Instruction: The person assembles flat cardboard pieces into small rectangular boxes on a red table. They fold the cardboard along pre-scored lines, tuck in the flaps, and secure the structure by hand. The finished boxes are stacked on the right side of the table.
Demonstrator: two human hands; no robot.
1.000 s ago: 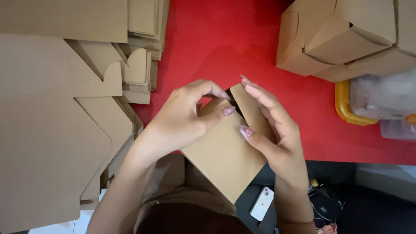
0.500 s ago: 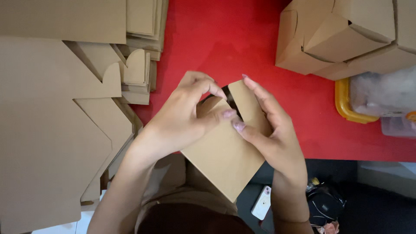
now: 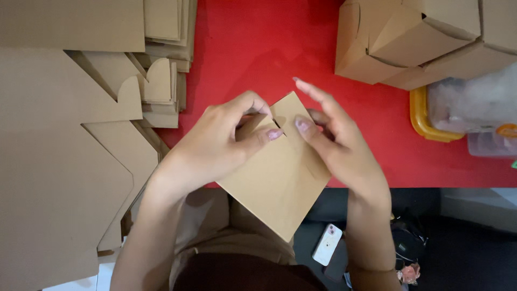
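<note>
Brown cardboard piece (image 3: 280, 180) over the red tabletop (image 3: 258, 48) edge, left hand (image 3: 215, 145) pinching its top flap from nine o'clock, right hand (image 3: 336, 143) at three o'clock, thumb pressing the flap, fingers extended, folded boxes (image 3: 420, 40) at one o'clock

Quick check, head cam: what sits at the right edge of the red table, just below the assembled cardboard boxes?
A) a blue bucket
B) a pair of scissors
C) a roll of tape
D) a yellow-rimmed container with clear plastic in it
D: a yellow-rimmed container holding clear plastic sits on the red table, right below the assembled cardboard boxes.
</note>
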